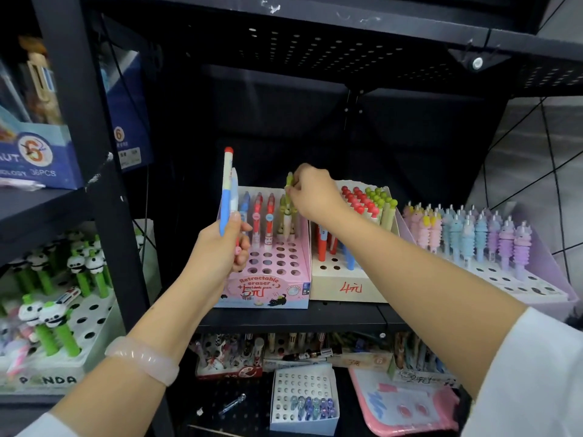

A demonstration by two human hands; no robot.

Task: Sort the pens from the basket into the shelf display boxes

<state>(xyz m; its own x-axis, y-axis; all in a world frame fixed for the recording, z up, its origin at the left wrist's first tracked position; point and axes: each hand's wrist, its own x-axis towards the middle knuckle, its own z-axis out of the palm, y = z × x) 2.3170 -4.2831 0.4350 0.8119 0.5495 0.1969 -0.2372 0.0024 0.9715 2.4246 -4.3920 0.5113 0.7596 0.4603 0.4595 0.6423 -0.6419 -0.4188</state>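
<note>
**At the shelf's front edge: pens going into the pink box**

Near the front edge, the left hand (225, 247) is gripping spare pens (227, 190). Farther back, the right hand (312, 193) is pinching a green pen (289, 181) above the pink box (268, 279). Few pens are standing there; many holes are waiting.

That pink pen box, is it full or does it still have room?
Room left: the pink box has pens only along its back row; the front holes are empty.
</note>
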